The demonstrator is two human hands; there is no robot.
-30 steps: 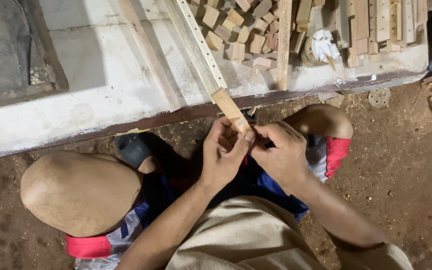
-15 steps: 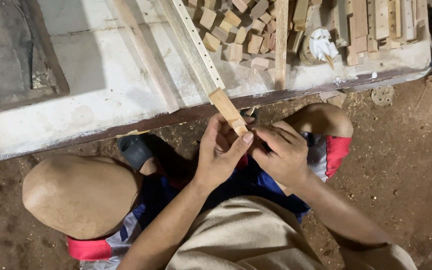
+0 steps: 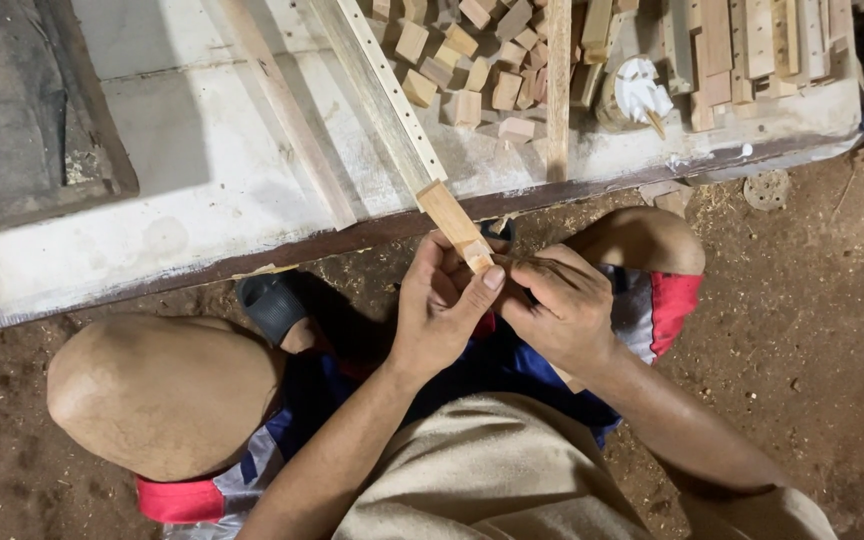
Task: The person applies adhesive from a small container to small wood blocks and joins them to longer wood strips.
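Note:
I sit on the ground with both hands in front of my chest. My left hand (image 3: 439,310) grips a short light wooden stick (image 3: 450,218) that slants up toward the board's edge. My right hand (image 3: 564,305) is closed right beside it, pinching something thin and dark against the stick's lower end; what it is stays unclear. A long pale strip with a row of small holes (image 3: 380,90) lies on the white board (image 3: 182,200) just above the stick.
A heap of small wooden blocks (image 3: 472,55) and several upright wooden slats (image 3: 742,45) lie on the board's far right, with a white-topped round object (image 3: 637,92) among them. A dark panel (image 3: 12,110) sits at the left. A black sandal (image 3: 274,305) rests on the dirt.
Both hands stay closed around the stick's lower end, and the stick keeps its tilt; my fingers shift only slightly against it.

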